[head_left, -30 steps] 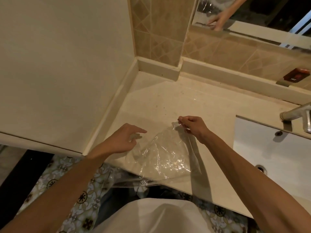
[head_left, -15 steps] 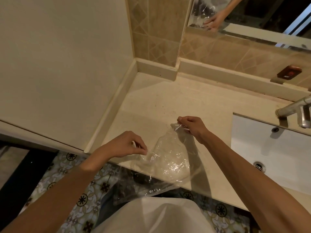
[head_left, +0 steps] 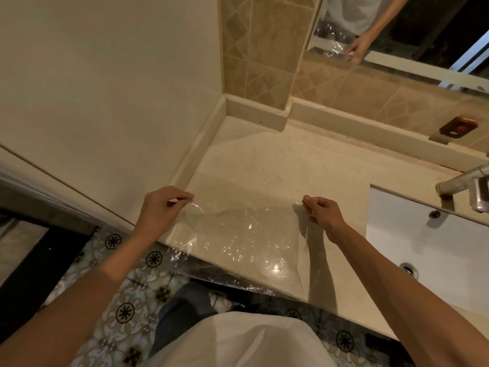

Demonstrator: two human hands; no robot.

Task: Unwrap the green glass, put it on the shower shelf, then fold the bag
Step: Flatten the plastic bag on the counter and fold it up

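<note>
A clear, crinkled plastic bag [head_left: 238, 239] is stretched out flat over the front part of the beige countertop [head_left: 264, 165], its lower edge hanging past the counter's front edge. My left hand [head_left: 161, 210] pinches the bag's upper left corner. My right hand [head_left: 321, 213] pinches the upper right corner. The two hands are held wide apart with the bag taut between them. No green glass or shower shelf is in view.
A white sink basin [head_left: 423, 250] with a metal faucet [head_left: 465, 186] lies to the right. A raised ledge runs along the wall behind the counter. The mirror [head_left: 397, 30] above reflects my hand and the bag. Patterned floor tiles [head_left: 124, 308] show below the counter.
My left hand took hold of the bag's left corner and moved left, away from the right hand. The crumpled bag has been pulled out flat and wide across the counter.
</note>
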